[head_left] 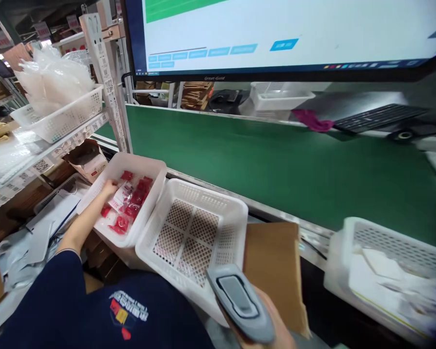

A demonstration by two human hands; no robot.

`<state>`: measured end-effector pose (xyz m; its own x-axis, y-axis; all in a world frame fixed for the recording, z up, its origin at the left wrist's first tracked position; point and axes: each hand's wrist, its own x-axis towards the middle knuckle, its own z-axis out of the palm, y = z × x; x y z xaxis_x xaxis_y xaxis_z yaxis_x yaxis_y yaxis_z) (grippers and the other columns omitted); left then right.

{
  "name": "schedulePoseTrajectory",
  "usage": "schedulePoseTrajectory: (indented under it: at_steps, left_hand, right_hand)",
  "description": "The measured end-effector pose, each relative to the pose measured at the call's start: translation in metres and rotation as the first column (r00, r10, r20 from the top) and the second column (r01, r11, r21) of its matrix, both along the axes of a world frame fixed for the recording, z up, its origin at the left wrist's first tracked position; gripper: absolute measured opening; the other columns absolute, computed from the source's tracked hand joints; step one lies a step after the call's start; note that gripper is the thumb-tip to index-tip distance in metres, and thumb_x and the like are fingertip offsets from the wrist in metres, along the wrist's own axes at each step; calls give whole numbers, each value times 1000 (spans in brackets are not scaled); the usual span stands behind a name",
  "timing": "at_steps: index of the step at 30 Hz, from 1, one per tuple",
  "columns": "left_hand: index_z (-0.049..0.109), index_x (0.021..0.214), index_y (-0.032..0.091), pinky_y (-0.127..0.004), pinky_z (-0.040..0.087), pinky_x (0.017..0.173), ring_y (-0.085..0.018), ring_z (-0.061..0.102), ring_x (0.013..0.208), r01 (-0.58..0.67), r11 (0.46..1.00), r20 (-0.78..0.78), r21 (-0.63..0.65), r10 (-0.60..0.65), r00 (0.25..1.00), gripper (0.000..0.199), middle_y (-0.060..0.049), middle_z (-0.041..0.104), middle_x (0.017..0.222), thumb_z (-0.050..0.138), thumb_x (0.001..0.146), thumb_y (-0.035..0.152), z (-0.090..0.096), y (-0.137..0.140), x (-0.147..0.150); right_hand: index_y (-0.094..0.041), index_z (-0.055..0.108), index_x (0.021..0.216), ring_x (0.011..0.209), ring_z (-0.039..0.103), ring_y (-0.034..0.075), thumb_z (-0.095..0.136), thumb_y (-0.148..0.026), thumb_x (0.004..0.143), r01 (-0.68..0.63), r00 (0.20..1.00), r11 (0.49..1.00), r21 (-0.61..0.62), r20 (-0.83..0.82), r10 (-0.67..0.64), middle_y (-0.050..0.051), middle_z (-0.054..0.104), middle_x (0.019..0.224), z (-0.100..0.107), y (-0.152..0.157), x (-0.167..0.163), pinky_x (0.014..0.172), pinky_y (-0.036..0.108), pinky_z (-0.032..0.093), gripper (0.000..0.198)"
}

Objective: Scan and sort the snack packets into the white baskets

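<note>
My left hand [111,187] reaches into a white plastic bin, its fingers curled closed at the edge of a clear plastic packet [120,196] with a white label. Around it in the bin [159,169] lie several small clear packets with red contents [141,193]. At the lower right, my right hand [276,320] is wrapped round a grey handheld barcode scanner [241,300], which hides most of its fingers. The scanner's head overlaps the near right corner of a white perforated basket [234,208] whose grid bottom shows.
A green conveyor belt [261,165] runs behind the bins, below a large monitor [276,43]. Brown cardboard [272,271] stands right of the basket. Another white basket [352,237] holds papers and plastic. A shelf [58,150] with a basket of plastic bags [58,82] rises at left.
</note>
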<state>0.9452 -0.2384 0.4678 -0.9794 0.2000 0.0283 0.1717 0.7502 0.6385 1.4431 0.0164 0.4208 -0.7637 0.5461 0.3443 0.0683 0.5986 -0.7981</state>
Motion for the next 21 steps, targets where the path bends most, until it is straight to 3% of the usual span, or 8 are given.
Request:
schedulePoseTrajectory:
  at_steps: [3, 5, 8, 11, 13, 16, 18, 21]
  left_hand:
    - [72, 100, 15, -39, 59, 95, -21, 71, 99, -47, 987, -121, 154, 66, 990, 13, -9, 77, 104, 72, 101, 27, 30, -2, -12]
    - [72, 104, 16, -36, 60, 91, -21, 71, 98, -6, 967, -177, 256, 53, 983, 14, -11, 77, 108, 67, 101, 28, 46, 6, -12]
    - [72, 108, 16, -30, 61, 79, -18, 71, 87, 139, 922, -204, 362, -67, 977, 20, -8, 78, 103, 66, 99, 33, 58, 36, 7]
    - [76, 106, 17, -29, 61, 74, -19, 73, 83, 356, 821, -259, 447, -262, 930, 22, -6, 80, 96, 70, 94, 35, 62, 72, 48]
    - [79, 106, 18, -31, 62, 78, -22, 76, 85, 466, 780, -343, 418, -340, 876, 23, -7, 82, 97, 70, 94, 36, 66, 91, 81]
    - [82, 107, 22, -31, 61, 88, -23, 78, 90, 531, 814, -471, 233, -383, 794, 21, -7, 84, 100, 68, 98, 33, 75, 106, 124]
    - [83, 109, 23, -29, 59, 89, -22, 79, 90, 547, 825, -522, 142, -407, 750, 21, -5, 85, 102, 66, 99, 30, 80, 111, 144]
    - [82, 113, 23, -28, 60, 89, -20, 79, 90, 587, 800, -536, 121, -445, 718, 22, -4, 85, 106, 63, 101, 27, 79, 119, 160]
  right_hand:
    - [-21, 65, 133, 115, 76, 30, 64, -38, 95, -140, 990, 986, 93, -1, 141, 12, 72, 129, 3, 2, -14, 96, 35, 64, 42]
    - [-21, 64, 136, 114, 75, 29, 59, -26, 92, -162, 986, 972, 169, 57, 155, 13, 70, 131, 14, -2, -27, 91, 35, 64, 44]
    - [-23, 61, 143, 100, 75, 26, 54, -14, 84, -102, 982, 942, 321, 185, 43, 12, 67, 134, 38, -13, -50, 76, 35, 62, 60]
    - [-23, 59, 147, 92, 72, 24, 58, -12, 81, -82, 960, 887, 454, 275, -52, 12, 66, 130, 63, -21, -71, 70, 33, 57, 67]
    - [-21, 58, 148, 95, 71, 24, 61, -12, 82, -86, 947, 862, 500, 310, -86, 12, 66, 125, 76, -21, -80, 69, 31, 54, 66]
    - [-18, 58, 147, 97, 71, 24, 61, -13, 84, -89, 928, 843, 530, 353, -124, 11, 68, 122, 85, -17, -81, 67, 30, 50, 63]
    - [-17, 59, 146, 96, 72, 24, 60, -13, 83, -80, 926, 845, 529, 353, -133, 11, 69, 122, 83, -15, -77, 67, 30, 51, 62]
    - [-15, 60, 146, 96, 73, 25, 58, -10, 81, -51, 935, 863, 503, 327, -136, 12, 70, 124, 74, -15, -71, 69, 31, 54, 65]
